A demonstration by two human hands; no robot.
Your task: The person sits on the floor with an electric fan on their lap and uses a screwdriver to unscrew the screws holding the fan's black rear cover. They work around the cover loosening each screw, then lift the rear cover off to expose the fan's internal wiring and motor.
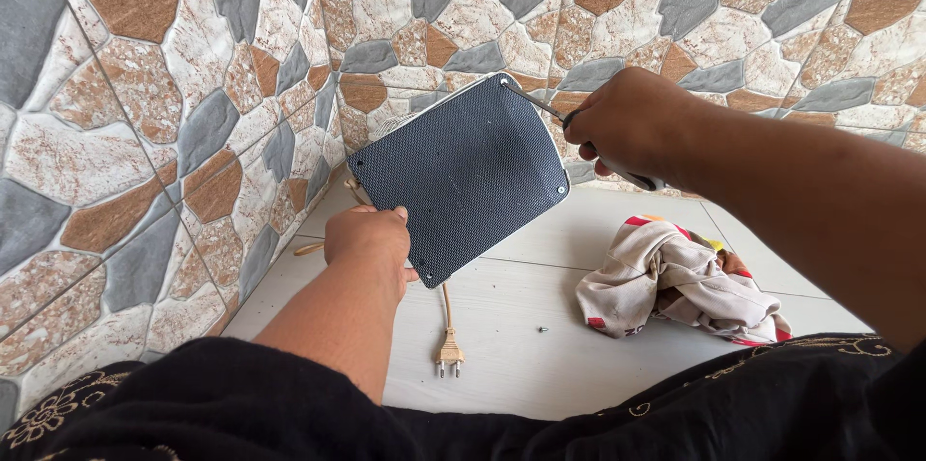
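My left hand [370,241] grips the lower left edge of a small white appliance [461,175], holding it up with its dark perforated base plate facing me. My right hand [627,125] is closed around a screwdriver [536,104], whose thin metal tip rests at the screw in the plate's upper right corner. The appliance's beige cord hangs down to a two-pin plug [449,357] lying on the floor.
A crumpled patterned cloth [675,283] lies on the pale tiled floor [540,365] to the right. A small loose screw [542,331] sits on the floor near the plug. Stone-patterned tiled walls [145,114] meet in a corner behind the appliance. My dark clothing fills the bottom.
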